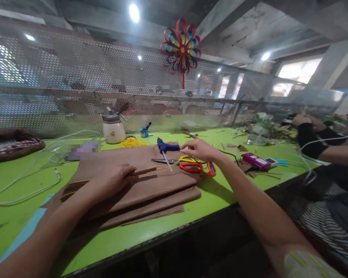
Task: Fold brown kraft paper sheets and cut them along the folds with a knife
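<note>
My left hand point(120, 177) is closed on a narrow brown paper strip point(145, 171), which points right, just above a stack of brown paper point(159, 187). A thin yellow strand runs near the strip's tip. My right hand point(198, 150) has its fingers stretched out and apart, at the handle end of a blue glue gun point(166, 146); whether they touch it I cannot tell. A clear glue stick point(167, 161) slants down below the gun. Beneath the right hand lie scissors with orange handles point(191, 167) and a yellow-handled pair point(188, 158).
Behind the paper stand a white jug point(113, 129), a small blue bottle point(144, 132) and yellow strands point(133, 143). A white cable point(26, 197) loops at left. At right lie a magenta device point(255, 161) and scraps; a co-worker's arm point(310, 135) is beyond. Mesh point(75, 88) backs the green table point(220, 189).
</note>
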A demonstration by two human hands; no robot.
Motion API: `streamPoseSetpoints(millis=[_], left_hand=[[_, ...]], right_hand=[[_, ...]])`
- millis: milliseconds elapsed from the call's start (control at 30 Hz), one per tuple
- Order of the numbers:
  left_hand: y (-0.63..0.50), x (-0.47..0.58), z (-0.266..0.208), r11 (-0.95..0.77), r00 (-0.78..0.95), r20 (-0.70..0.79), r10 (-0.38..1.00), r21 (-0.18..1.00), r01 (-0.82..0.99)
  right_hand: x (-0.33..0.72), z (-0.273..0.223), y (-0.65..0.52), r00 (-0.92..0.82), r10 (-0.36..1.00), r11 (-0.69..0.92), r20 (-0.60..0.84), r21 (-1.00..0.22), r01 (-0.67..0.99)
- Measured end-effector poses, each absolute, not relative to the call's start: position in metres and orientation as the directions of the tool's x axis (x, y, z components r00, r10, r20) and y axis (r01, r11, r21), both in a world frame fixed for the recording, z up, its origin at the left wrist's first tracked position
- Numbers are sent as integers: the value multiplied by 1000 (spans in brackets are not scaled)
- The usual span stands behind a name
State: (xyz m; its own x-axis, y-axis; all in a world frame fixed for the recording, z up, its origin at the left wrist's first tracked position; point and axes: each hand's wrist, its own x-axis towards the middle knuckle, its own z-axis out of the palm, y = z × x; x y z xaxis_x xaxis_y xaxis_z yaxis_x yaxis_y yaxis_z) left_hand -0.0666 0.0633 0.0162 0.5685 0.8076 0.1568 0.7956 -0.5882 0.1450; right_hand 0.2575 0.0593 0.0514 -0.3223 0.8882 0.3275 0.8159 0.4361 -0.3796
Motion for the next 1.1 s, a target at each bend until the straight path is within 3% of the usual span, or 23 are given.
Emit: streamPoseSetpoints(millis=[267, 400, 767, 1100], left_hand=[[67, -68, 6, -607, 601, 145, 786, 3, 794], [67, -67, 6, -590, 587, 117, 801, -13, 807], [73, -71, 5, -577, 573, 87, 815, 19, 817], [65, -69, 12, -553, 537, 144, 831, 108, 826]], right_hand=[[324, 60, 57, 53, 871, 265, 489, -558, 787], [344, 58, 62, 200, 852, 233, 484, -692, 684], [379, 53, 62, 364, 815, 153, 450, -774, 615], [357, 55, 63, 282, 814, 251, 508, -745, 618]])
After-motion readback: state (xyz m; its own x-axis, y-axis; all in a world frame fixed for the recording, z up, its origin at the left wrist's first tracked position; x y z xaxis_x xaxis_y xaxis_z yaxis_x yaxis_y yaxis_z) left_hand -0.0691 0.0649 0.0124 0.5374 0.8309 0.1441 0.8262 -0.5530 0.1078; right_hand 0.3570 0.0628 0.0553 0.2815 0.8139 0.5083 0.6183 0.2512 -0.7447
